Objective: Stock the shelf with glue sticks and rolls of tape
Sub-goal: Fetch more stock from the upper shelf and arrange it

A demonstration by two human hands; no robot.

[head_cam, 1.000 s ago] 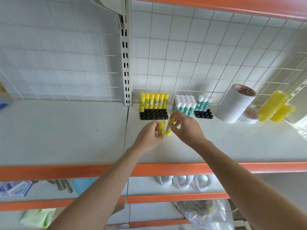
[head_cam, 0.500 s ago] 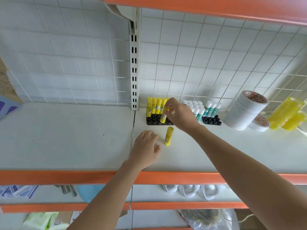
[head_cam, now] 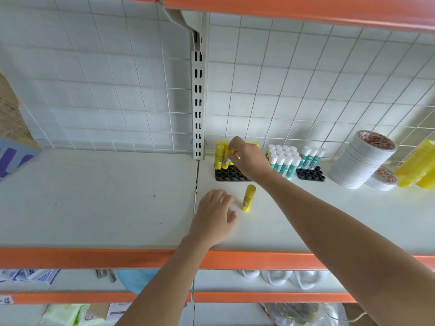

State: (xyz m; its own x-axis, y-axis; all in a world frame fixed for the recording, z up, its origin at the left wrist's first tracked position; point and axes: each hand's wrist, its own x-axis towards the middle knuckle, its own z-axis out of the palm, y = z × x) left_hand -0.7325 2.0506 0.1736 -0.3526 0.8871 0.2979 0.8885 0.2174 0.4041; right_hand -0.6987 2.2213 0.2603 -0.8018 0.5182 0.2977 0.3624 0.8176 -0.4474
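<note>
Right hand (head_cam: 249,158) pinches a yellow glue stick (head_cam: 226,158), seemingly over the black tray (head_cam: 229,175); left hand (head_cam: 215,216) rests relaxed and empty, a loose glue stick (head_cam: 247,198) at its 2 o'clock.

I get bright, even, soft light with only faint shadows on the shelf (head_cam: 94,196). The wide lens bends the orange rails (head_cam: 70,257) near the frame edges. My left hand (head_cam: 215,216) is slightly motion-blurred; corners go soft.

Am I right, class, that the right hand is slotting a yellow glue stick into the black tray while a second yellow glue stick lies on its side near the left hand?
Not quite. In the head view the second glue stick stands upright on the shelf beside the left hand, untouched. The right hand does hold a yellow glue stick at the black tray.
</note>
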